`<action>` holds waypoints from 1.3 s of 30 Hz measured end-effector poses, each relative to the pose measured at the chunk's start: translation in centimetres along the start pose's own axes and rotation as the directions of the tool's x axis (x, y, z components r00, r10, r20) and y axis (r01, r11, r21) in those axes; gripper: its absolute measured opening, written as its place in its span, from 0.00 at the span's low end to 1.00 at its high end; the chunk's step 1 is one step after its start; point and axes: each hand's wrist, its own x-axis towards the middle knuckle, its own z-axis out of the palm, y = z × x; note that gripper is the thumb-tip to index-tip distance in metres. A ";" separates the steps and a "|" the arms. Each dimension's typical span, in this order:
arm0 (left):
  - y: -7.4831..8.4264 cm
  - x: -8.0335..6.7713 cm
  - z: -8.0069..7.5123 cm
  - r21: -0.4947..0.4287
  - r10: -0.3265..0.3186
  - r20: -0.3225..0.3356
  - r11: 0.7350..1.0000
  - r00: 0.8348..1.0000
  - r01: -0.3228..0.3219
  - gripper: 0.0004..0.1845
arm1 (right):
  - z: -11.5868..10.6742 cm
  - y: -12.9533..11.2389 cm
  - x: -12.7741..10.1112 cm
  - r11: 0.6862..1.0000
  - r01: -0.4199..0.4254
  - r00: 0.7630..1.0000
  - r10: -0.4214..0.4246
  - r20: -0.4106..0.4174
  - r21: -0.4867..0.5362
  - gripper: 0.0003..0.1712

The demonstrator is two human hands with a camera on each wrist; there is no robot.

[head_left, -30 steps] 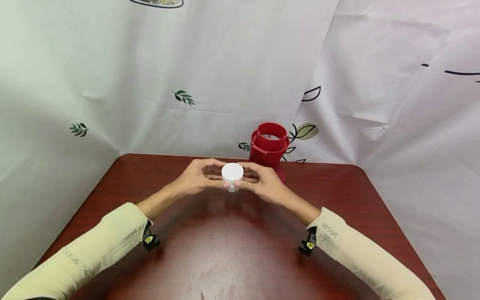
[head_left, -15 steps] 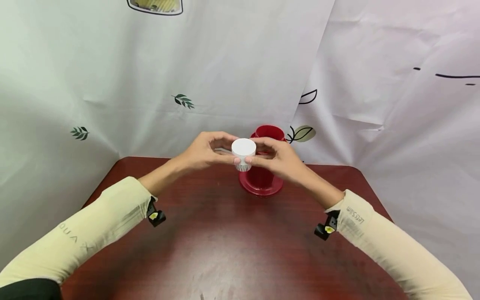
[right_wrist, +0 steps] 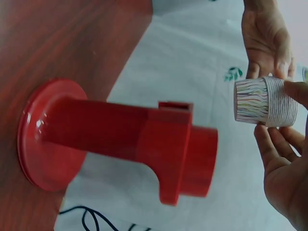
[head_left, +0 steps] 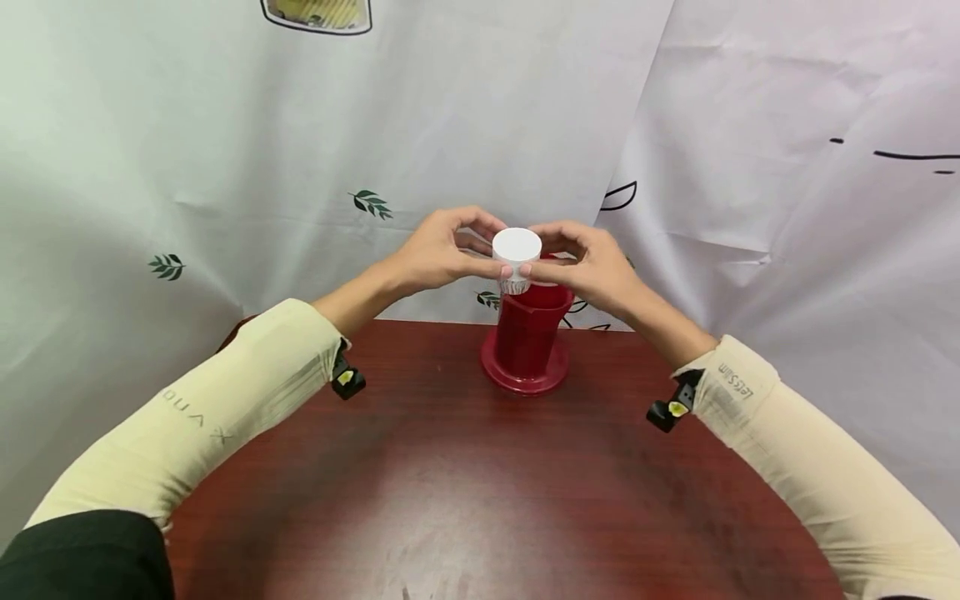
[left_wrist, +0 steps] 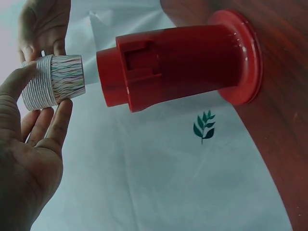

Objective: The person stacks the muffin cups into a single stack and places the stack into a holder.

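A short stack of nested paper baking cups (head_left: 517, 245), white with coloured wavy lines (left_wrist: 67, 77), is held up between both hands in the head view. My left hand (head_left: 448, 250) grips it from the left, thumb in front and fingers behind. From the right side my right hand (head_left: 596, 265) holds it the same way, the two thumb tips close together. Right under the stack stands a tall red cylinder (head_left: 528, 333) on a round flanged base. Both wrist views show a gap between the stack's patterned end and the cylinder's narrower top collar (right_wrist: 199, 161).
The cylinder stands on a dark red-brown table (head_left: 465, 467), near its back edge. Behind it hangs a white printed sheet (head_left: 450, 100), with another stretch of sheet at the right. Each sleeve carries a small black wrist camera (head_left: 348, 379).
Both hands have lifted the stack of baking cups up and to the right, from in front of the red cylinder to over its top. The cylinder stays in place.
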 end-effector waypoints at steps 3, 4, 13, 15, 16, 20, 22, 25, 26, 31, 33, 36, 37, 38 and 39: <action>0.3 1.1 0.1 0.021 0.006 0.004 1.000 1.000 -0.006 0.26 | -1.0 0.0 0.7 1.000 -0.003 1.000 0.002 -0.019 -0.019 0.28; 0.3 1.5 0.2 0.029 0.009 0.006 1.000 1.000 -0.009 0.26 | -1.3 0.1 0.9 1.000 -0.004 1.000 0.003 -0.028 -0.028 0.28; 0.4 4.6 1.0 0.119 0.007 0.016 0.993 1.000 -0.009 0.26 | -3.3 1.1 2.1 0.996 -0.044 0.997 0.039 -0.067 -0.075 0.28; 0.5 5.2 1.2 0.135 -0.002 0.017 0.991 1.000 -0.001 0.26 | -3.6 1.3 2.3 0.995 -0.045 0.997 0.039 -0.065 -0.087 0.29; 0.5 5.4 1.2 0.142 -0.007 0.017 0.990 1.000 0.005 0.25 | -3.7 1.4 2.5 0.994 -0.045 0.997 0.039 -0.066 -0.096 0.29; 0.4 6.1 1.5 0.162 -0.022 0.025 0.987 0.999 0.018 0.25 | -4.2 1.6 3.0 0.991 -0.055 0.997 0.048 -0.056 -0.122 0.29; 0.1 6.3 1.7 0.167 -0.027 0.031 0.986 0.999 0.022 0.25 | -4.4 1.8 3.1 0.989 -0.066 0.997 0.060 -0.048 -0.135 0.28; -0.3 6.5 2.0 0.173 -0.038 0.043 0.984 0.998 0.030 0.24 | -4.4 2.0 3.0 0.984 -0.085 0.996 0.082 -0.028 -0.157 0.28; -0.5 6.6 2.0 0.175 -0.043 0.047 0.984 0.998 0.034 0.23 | -4.4 2.0 3.0 0.981 -0.092 0.996 0.089 -0.022 -0.168 0.28; -1.1 6.5 2.3 0.183 -0.061 0.066 0.982 0.996 0.048 0.22 | -4.0 2.2 2.8 0.970 -0.118 0.992 0.122 0.006 -0.212 0.29; -1.2 6.4 2.4 0.183 -0.065 0.069 0.982 0.995 0.052 0.22 | -3.9 2.3 2.8 0.967 -0.130 0.990 0.137 0.016 -0.219 0.29; -1.4 6.4 2.5 0.195 -0.083 0.070 0.978 0.994 0.068 0.22 | -3.7 2.4 2.7 0.961 -0.160 0.985 0.171 0.033 -0.225 0.29; -1.5 6.4 2.6 0.201 -0.090 0.071 0.977 0.993 0.074 0.22 | -3.7 2.5 2.8 0.959 -0.170 0.982 0.184 0.041 -0.226 0.29; -1.6 6.4 2.6 0.204 -0.097 0.072 0.976 0.993 0.080 0.22 | -3.7 2.5 2.8 0.958 -0.179 0.980 0.194 0.049 -0.224 0.29; -1.7 6.4 2.7 0.210 -0.104 0.072 0.974 0.992 0.087 0.22 | -3.6 2.6 2.8 0.956 -0.187 0.977 0.204 0.055 -0.225 0.28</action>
